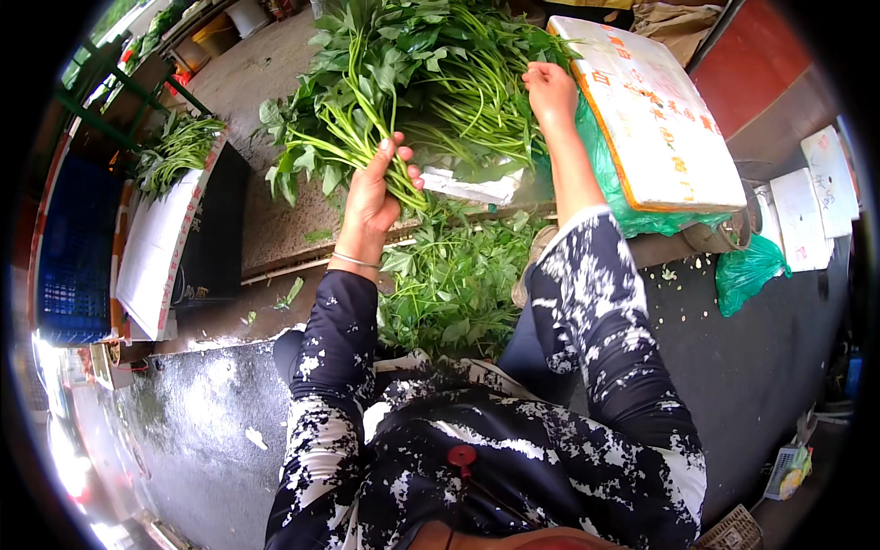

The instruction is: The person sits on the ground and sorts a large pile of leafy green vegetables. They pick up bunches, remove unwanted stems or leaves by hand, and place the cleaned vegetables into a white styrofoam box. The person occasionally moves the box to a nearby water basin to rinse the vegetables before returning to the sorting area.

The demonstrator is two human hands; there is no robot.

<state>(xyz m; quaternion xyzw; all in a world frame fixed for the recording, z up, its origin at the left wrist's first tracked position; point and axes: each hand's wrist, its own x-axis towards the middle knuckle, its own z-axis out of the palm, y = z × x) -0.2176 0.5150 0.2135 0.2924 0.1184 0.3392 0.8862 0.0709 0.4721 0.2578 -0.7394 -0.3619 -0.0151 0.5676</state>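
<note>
My left hand is closed around the stems of a bunch of leafy greens, which look like sweet potato leaves. The bunch fans up and to the left. My right hand is raised at the right side of a large heap of the same greens, its fingers curled together. Whether a stem is pinched in them cannot be made out. Beneath the heap shows the edge of a white foam box. Loose leaves and stems cover the ground between my legs.
To the right, a white foam box with orange writing rests on green plastic. A tied green bag sits beyond it. At left, greens lie on another foam box, beside a blue crate.
</note>
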